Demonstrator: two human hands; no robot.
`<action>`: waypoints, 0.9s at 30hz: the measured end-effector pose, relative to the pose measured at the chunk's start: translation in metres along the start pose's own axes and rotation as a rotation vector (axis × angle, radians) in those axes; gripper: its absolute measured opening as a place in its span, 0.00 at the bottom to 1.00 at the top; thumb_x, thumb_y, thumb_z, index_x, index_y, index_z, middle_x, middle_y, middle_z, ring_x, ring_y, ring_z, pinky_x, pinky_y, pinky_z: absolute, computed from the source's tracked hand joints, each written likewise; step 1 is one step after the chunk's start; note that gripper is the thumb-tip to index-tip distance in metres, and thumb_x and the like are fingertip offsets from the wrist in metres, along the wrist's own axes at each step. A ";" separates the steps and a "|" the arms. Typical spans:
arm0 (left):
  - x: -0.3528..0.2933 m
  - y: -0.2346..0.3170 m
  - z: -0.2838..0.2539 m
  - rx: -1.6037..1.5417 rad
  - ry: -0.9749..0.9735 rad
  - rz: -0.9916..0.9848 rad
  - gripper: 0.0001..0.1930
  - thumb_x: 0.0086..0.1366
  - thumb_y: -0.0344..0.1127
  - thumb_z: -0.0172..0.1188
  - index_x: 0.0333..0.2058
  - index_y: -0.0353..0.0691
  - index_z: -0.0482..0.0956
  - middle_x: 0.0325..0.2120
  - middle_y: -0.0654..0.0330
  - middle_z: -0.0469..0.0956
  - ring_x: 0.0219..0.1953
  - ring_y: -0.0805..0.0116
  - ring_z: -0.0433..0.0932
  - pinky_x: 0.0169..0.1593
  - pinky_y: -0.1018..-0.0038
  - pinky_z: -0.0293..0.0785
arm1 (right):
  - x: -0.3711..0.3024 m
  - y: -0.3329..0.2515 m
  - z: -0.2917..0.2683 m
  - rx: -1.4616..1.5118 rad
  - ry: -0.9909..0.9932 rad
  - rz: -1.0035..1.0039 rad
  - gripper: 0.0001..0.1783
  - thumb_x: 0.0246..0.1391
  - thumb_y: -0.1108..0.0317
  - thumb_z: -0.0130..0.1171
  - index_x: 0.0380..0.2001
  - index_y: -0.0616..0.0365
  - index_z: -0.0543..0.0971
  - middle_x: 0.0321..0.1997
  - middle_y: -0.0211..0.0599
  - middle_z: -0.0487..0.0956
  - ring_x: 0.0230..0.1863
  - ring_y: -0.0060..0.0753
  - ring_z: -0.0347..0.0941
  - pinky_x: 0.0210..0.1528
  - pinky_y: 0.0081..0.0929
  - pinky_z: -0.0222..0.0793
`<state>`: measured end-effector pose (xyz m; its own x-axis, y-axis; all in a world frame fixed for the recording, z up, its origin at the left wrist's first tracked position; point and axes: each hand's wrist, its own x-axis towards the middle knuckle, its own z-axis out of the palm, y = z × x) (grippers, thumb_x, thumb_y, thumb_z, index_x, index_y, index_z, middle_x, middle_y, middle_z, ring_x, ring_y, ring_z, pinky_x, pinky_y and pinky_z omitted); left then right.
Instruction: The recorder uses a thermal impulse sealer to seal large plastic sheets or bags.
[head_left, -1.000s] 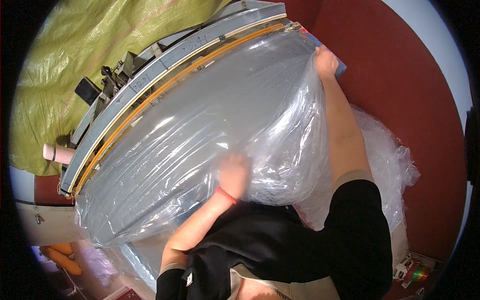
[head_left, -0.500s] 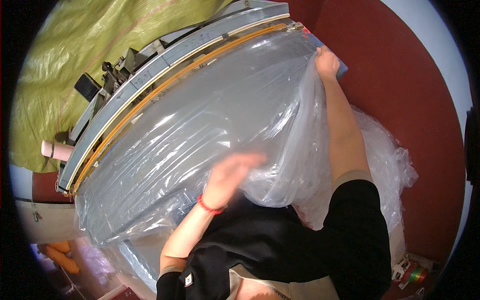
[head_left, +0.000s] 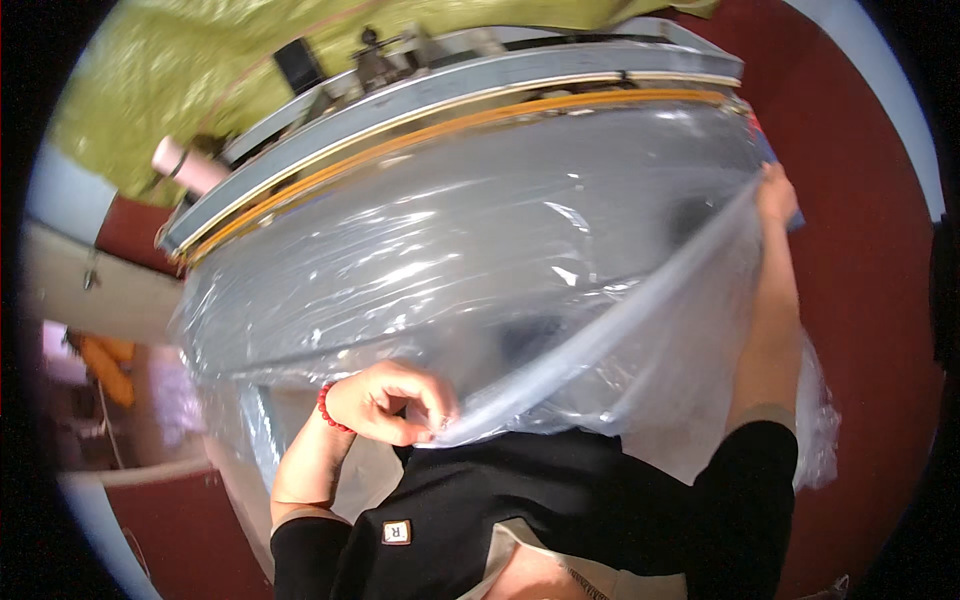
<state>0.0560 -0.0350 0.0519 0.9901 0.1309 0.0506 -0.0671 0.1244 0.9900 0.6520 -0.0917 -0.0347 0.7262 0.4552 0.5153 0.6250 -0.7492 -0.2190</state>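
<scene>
A large sheet of clear plastic film (head_left: 400,260) lies spread over a grey work surface and hangs past its near edge. My left hand (head_left: 393,402), with a red bead bracelet on the wrist, pinches the film's near edge close to my body. At the far right corner, my right hand (head_left: 776,195) grips the same film with the arm stretched out. Between both hands the film's edge runs taut on a slant. Below that line the loose film falls over my lap and bunches beside my right arm.
Along the far side runs a long grey metal beam (head_left: 480,77) with an orange strip (head_left: 420,142) below it. A pink roll (head_left: 190,165) sticks out at its left end, and a black box (head_left: 298,65) sits behind. Yellow-green sheeting (head_left: 130,110) covers the back; the floor is dark red.
My left hand, blurred and loose over the film before, now pinches its near edge lower down. The film between my hands has been drawn taut. The view has turned, shifting the beam rightward.
</scene>
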 end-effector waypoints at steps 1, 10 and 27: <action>-0.014 -0.001 0.003 0.081 -0.019 -0.124 0.11 0.46 0.24 0.59 0.31 0.36 0.70 0.28 0.59 0.73 0.29 0.68 0.72 0.32 0.75 0.67 | 0.002 0.000 0.001 -0.008 -0.024 0.039 0.17 0.52 0.51 0.39 0.34 0.49 0.72 0.31 0.48 0.75 0.35 0.53 0.70 0.34 0.46 0.63; -0.096 0.036 0.021 1.654 1.126 -0.331 0.19 0.31 0.14 0.45 0.26 0.37 0.69 0.29 0.55 0.71 0.27 0.54 0.73 0.25 0.68 0.70 | 0.001 -0.001 0.008 -0.029 -0.074 0.029 0.16 0.54 0.53 0.37 0.34 0.52 0.69 0.31 0.49 0.74 0.35 0.55 0.68 0.32 0.45 0.62; -0.146 0.066 -0.075 1.957 0.642 -0.319 0.21 0.50 0.33 0.54 0.45 0.39 0.68 0.48 0.51 0.64 0.50 0.53 0.63 0.52 0.64 0.59 | 0.000 -0.002 0.004 -0.007 -0.073 0.035 0.19 0.55 0.52 0.36 0.34 0.54 0.69 0.31 0.48 0.74 0.34 0.55 0.68 0.31 0.44 0.62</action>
<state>-0.1024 0.0275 0.1003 0.7357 0.6198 0.2731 0.6749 -0.7048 -0.2184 0.6525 -0.0881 -0.0378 0.7665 0.4624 0.4458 0.5971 -0.7686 -0.2294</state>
